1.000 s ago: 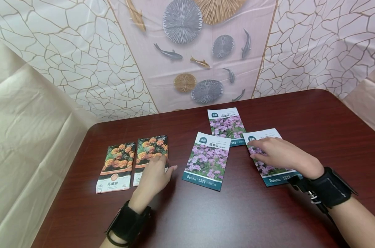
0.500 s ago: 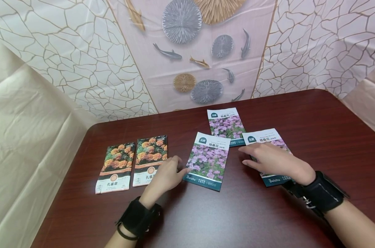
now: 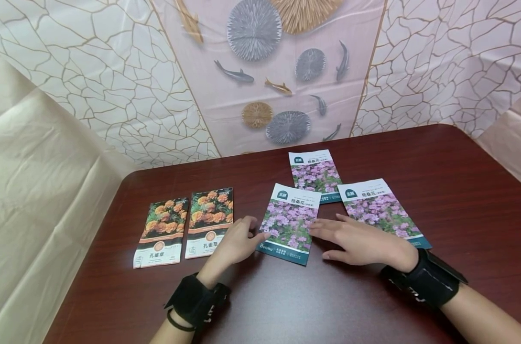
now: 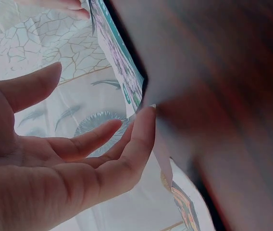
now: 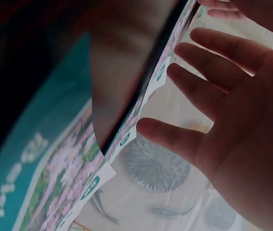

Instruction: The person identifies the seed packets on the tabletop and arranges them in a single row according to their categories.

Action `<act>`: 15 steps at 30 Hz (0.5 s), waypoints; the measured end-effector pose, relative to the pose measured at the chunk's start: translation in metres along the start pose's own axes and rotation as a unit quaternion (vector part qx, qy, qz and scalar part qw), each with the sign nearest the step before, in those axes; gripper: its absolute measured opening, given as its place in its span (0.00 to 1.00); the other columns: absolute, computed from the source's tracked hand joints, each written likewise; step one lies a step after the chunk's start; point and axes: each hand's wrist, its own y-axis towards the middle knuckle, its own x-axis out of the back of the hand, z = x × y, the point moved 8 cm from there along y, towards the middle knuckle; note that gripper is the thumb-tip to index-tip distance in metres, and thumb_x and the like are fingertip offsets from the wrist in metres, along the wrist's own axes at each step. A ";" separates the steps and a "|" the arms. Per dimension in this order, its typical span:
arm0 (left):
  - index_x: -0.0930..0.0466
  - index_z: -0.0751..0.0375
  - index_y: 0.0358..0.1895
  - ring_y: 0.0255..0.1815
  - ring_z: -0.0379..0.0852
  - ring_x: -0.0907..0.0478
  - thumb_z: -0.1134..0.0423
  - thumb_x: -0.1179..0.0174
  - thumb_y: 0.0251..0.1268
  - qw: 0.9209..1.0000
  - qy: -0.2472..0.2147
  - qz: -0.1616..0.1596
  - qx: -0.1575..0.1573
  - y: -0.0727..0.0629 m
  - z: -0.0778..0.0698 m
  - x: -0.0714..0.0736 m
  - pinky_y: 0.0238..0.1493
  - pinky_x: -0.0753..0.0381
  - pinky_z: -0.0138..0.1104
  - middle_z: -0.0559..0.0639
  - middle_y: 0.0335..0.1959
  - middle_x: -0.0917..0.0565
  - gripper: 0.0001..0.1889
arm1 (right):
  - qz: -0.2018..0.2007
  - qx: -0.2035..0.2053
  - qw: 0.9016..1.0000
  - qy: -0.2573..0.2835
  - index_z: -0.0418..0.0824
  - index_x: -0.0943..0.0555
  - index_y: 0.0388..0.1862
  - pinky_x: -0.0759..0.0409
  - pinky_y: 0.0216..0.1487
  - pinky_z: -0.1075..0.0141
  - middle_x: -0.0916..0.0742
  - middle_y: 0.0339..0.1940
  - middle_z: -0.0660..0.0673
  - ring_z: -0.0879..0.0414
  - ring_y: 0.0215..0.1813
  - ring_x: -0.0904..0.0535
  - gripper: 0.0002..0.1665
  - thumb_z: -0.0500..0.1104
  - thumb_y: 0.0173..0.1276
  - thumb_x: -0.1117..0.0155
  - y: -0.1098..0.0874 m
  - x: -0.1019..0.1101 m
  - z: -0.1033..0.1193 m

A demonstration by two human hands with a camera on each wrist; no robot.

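Flat on the table, a pink-flower seed packet [image 3: 288,222] lies between the two hands. My left hand [image 3: 239,241] is at its lower left edge, thumb tip over or beside that edge; the left wrist view shows the fingers [image 4: 143,130] loosely bent, with nothing gripped. From the other side, my right hand [image 3: 357,241] reaches over the packet's right edge with its fingertips. Its fingers [image 5: 194,89] look spread and nearly straight in the right wrist view. Contact with the paper is unclear for both hands. Under the right forearm side lies another pink-flower packet [image 3: 374,208], partly covered.
A third pink-flower packet [image 3: 314,174] lies behind, its lower corner close to the other two. Two orange-flower packets [image 3: 160,231] [image 3: 210,210] lie side by side at left. Patterned cloth [image 3: 286,86] hangs behind the dark red table [image 3: 277,301].
My left hand has moved right, off the orange-flower packet to the middle pink-flower one. My right hand has slid left from the right packet towards the middle one. The packets appear unmoved.
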 end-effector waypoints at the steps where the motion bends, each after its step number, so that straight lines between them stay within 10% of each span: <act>1: 0.32 0.72 0.56 0.46 0.54 0.25 0.55 0.44 0.64 1.000 -0.004 0.003 0.000 0.000 0.000 0.000 0.45 0.26 0.44 0.62 0.47 0.25 0.25 | 0.005 0.002 1.000 0.002 0.36 0.29 0.61 0.40 0.57 0.38 0.25 0.60 0.41 0.45 0.64 0.34 0.29 0.47 0.64 0.39 0.000 -0.002 0.001; 15: 0.28 0.70 0.51 0.41 0.51 0.25 0.58 0.42 0.63 0.999 -0.022 0.017 0.019 0.007 0.003 0.000 0.43 0.27 0.43 0.55 0.38 0.22 0.20 | 0.035 -0.002 0.999 0.007 0.36 0.29 0.61 0.39 0.57 0.39 0.26 0.61 0.40 0.46 0.63 0.33 0.29 0.48 0.64 0.40 0.000 -0.009 0.002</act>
